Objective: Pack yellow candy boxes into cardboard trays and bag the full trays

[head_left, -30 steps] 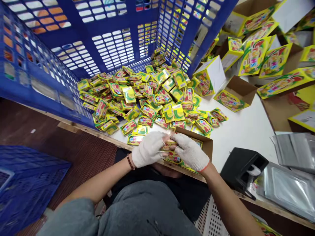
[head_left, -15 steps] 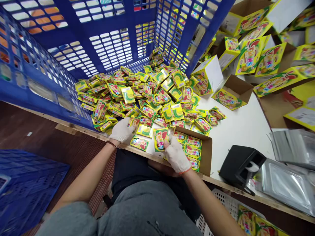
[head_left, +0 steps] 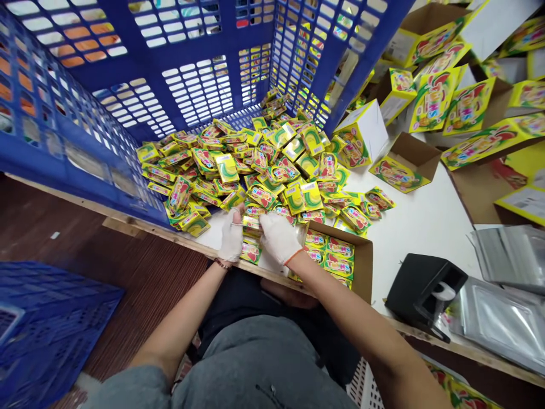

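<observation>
My left hand [head_left: 231, 237], in a white glove, is closed at the left end of a small yellow-green printed box [head_left: 251, 222]. The fingers of my gloved right hand [head_left: 280, 237] are closed at the same box's right end, partly hiding it. Just below, another small box [head_left: 251, 251] lies flat on the white table near its wooden edge. Right of my hands, an open brown carton [head_left: 363, 267] holds rows of small boxes, partly covered by my right forearm. A loose heap of matching boxes [head_left: 264, 165] spreads out behind my hands.
A large blue plastic crate [head_left: 145, 54] lies with its open side facing me, the heap spilling from it. Printed display cartons [head_left: 400, 165] are piled at the right. A black tape dispenser [head_left: 421, 292] and clear plastic packaging [head_left: 502, 318] lie near the front edge.
My right hand has moved left and my left hand slightly right, so they now meet at one box. The box that faced up in my right hand is no longer seen there.
</observation>
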`<action>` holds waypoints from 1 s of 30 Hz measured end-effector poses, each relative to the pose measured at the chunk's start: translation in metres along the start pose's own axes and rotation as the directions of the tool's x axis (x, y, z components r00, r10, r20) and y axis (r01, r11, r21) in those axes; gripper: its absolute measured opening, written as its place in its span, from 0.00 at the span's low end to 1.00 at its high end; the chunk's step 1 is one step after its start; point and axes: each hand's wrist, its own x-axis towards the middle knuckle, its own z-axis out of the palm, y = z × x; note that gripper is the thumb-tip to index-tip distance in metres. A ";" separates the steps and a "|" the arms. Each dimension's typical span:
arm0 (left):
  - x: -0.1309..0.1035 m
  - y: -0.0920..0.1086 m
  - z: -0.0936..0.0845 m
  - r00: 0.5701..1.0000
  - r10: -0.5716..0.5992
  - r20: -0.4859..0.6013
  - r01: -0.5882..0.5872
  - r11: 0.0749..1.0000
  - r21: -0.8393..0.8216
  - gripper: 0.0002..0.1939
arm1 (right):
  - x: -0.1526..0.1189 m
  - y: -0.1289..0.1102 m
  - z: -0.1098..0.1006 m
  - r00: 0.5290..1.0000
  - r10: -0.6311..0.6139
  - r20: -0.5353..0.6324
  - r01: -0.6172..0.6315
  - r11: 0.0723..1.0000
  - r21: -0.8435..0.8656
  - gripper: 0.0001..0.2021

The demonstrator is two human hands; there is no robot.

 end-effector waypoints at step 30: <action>-0.071 0.105 0.076 0.338 0.413 0.846 -0.815 0.577 0.044 0.09 | -0.124 0.124 -0.044 0.749 0.303 0.589 -0.252 0.953 -0.170 0.18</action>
